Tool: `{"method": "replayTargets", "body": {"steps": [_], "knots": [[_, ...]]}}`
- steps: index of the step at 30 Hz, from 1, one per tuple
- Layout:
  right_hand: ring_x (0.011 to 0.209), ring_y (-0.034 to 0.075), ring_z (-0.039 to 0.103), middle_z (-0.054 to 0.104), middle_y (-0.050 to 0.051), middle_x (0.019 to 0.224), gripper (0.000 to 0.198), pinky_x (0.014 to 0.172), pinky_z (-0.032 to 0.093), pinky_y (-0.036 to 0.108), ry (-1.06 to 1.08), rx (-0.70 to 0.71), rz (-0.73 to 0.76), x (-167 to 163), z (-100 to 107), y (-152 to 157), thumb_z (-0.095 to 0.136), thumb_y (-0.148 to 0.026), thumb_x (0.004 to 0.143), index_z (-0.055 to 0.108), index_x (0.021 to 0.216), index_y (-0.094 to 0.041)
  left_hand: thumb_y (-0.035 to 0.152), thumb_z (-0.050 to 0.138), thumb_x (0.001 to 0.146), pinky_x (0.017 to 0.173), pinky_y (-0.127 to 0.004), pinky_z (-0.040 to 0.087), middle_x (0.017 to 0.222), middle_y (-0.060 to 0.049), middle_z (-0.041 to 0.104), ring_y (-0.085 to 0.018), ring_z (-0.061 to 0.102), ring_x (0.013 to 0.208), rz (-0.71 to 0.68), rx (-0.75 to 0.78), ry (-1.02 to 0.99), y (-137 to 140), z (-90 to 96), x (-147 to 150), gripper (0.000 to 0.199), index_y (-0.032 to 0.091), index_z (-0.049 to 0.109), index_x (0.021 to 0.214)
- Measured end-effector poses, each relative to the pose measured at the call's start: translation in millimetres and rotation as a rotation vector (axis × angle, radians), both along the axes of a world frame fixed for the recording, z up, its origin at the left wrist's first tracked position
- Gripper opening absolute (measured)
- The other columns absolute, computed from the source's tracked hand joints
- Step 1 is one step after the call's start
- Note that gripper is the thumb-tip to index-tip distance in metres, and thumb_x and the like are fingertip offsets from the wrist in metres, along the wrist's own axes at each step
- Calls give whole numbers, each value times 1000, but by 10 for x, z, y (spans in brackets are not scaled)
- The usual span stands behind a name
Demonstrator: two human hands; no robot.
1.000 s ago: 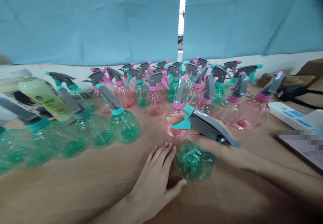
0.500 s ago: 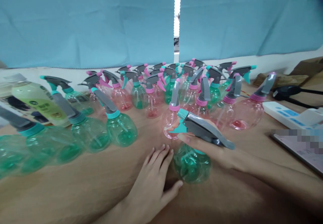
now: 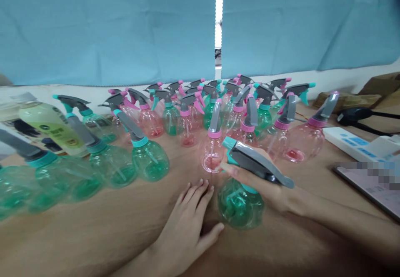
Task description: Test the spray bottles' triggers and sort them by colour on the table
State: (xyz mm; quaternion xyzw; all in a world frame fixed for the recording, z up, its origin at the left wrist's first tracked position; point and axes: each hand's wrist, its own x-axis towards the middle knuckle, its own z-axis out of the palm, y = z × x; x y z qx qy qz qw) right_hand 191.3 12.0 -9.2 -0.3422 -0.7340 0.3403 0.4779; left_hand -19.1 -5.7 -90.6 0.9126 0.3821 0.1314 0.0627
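Observation:
My right hand is wrapped around the neck of a green spray bottle, with fingers at its teal trigger. The bottle's grey and teal spray head points to the left and away from me. Flat on the table lies my left hand, fingers stretched out, just left of that bottle and holding nothing. Beyond my hands stands a pink spray bottle, and another green spray bottle is to the left.
Several green and pink spray bottles stand in rows on the wooden table. At the left is a large labelled bottle. On the right lie a white power strip, a phone-like device and a black cable plug.
The teal trigger is drawn back toward the bottle's neck by my right fingers. The held bottle shifts slightly right. My left hand stays almost in place.

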Motion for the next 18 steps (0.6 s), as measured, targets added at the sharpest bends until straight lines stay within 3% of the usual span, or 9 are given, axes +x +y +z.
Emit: {"method": "replayTargets", "body": {"steps": [4, 15, 18], "knots": [[56, 14, 51, 58, -2, 70, 13, 51, 44, 26, -32, -58, -64, 1, -27, -11, 60, -36, 85, 63, 94, -27, 46, 54, 90, 108, -54, 34, 144, -16, 46, -32, 42, 133, 2, -17, 4, -1, 24, 11, 62, 14, 38, 141], [68, 15, 60, 68, 1, 92, 29, 61, 52, 27, -14, -118, 6, -7, -29, 0, 58, -34, 86, 62, 114, -26, 45, 53, 91, 108, -55, 34, 144, -16, 47, -33, 42, 132, 1, -23, 14, 10, 46, 21, 56, 14, 45, 137], [63, 14, 59, 68, 0, 85, 28, 59, 52, 27, -30, -111, -17, -2, -26, -2, 58, -33, 86, 63, 113, -26, 46, 53, 90, 108, -56, 34, 144, -15, 47, -33, 42, 132, -8, -32, 20, 12, 68, 30, 54, 15, 49, 134]]}}
